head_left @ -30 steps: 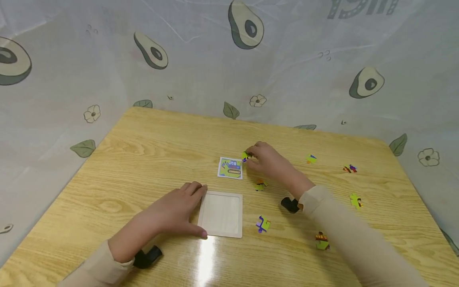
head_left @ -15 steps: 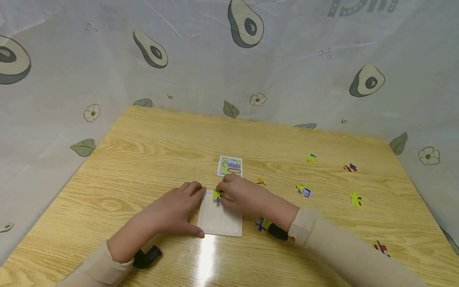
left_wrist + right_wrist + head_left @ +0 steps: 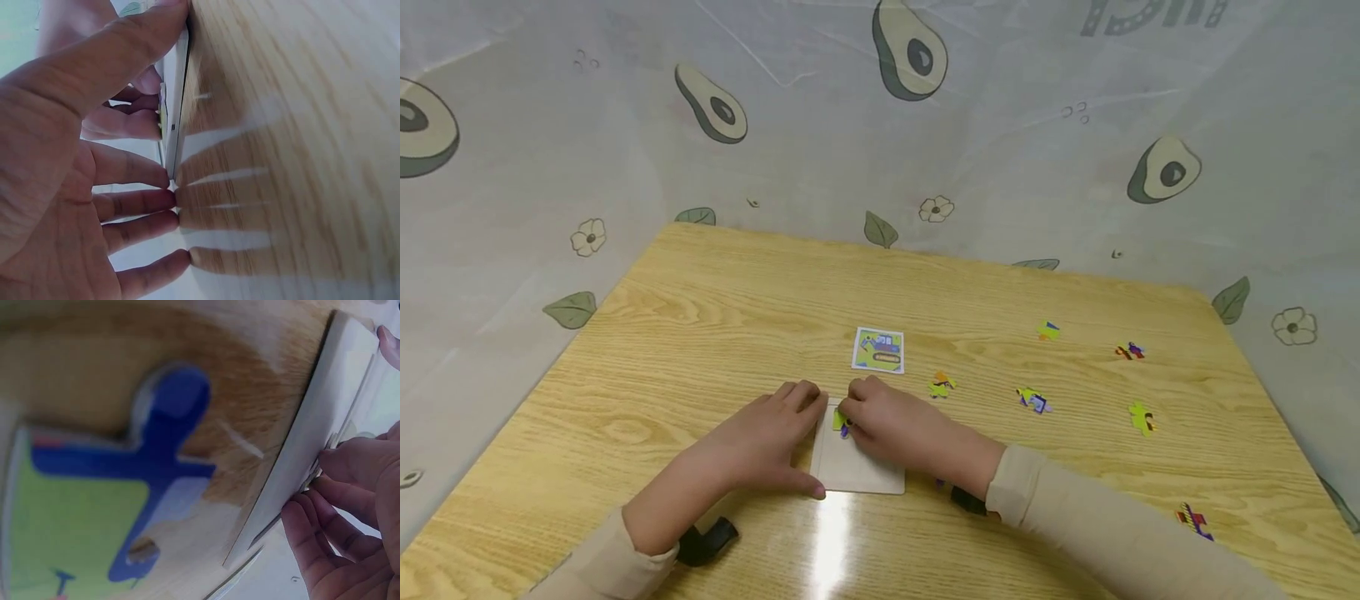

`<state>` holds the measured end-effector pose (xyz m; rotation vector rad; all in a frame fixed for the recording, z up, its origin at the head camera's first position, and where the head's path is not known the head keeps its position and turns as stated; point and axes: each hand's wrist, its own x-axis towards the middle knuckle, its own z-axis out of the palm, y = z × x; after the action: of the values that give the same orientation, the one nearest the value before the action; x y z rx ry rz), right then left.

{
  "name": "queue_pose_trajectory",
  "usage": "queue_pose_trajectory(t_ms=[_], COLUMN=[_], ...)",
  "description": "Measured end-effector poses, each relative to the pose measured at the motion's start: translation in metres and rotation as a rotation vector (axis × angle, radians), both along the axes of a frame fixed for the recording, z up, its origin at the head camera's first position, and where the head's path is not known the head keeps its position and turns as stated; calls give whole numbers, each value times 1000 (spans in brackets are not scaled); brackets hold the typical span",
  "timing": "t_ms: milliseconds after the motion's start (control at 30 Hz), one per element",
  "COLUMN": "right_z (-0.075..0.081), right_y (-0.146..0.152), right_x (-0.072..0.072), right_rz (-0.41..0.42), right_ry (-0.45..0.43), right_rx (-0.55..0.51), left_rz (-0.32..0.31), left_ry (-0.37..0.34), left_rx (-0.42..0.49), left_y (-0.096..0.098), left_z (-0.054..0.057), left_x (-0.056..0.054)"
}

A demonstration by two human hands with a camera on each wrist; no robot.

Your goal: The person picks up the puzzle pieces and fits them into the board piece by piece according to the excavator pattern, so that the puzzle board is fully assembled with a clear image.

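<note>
On the table lies a shallow, pale square puzzle tray (image 3: 868,481). My right hand (image 3: 895,423) pinches a green jigsaw piece (image 3: 839,422) between thumb and fingers, low over the tray's far left corner. Seen from the right wrist, the thumb (image 3: 356,459) and fingers meet right at the tray surface, covering most of that piece. My left hand (image 3: 771,437) spans the tray's left side, thumb by the near corner and fingers by the far corner. In the left wrist view its fingers (image 3: 140,201) extend nearly straight, tips down at the tabletop beside the tray (image 3: 178,81).
Behind the tray lies a square picture card (image 3: 878,350) of an excavator. Loose jigsaw pieces are scattered to the right, among them an orange-green one (image 3: 942,385) and a lilac one (image 3: 1034,400). A blue-green piece (image 3: 81,519) lies close by the right wrist, mostly hidden from above.
My right hand has brought the green piece from beside the picture card to the tray, then shifted it slightly left toward the far left corner. My left hand has stayed in place.
</note>
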<state>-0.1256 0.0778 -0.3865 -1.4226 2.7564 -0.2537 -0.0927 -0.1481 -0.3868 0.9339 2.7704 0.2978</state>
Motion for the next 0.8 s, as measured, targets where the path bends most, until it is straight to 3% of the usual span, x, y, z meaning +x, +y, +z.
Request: queue_pose_trajectory(t_ms=[400,800], right_z=[-2,-3], right_y=[-11,-10], right_x=[1,-2], right_rz=[-13,-12], right_ry=[16,-39], right_rx=[13,-22], left_rz=[13,1], left_ry=[-22,5], left_rx=[2,-13], left_y=[-1,1], left_z=[-3,-1], left_x=[2,1])
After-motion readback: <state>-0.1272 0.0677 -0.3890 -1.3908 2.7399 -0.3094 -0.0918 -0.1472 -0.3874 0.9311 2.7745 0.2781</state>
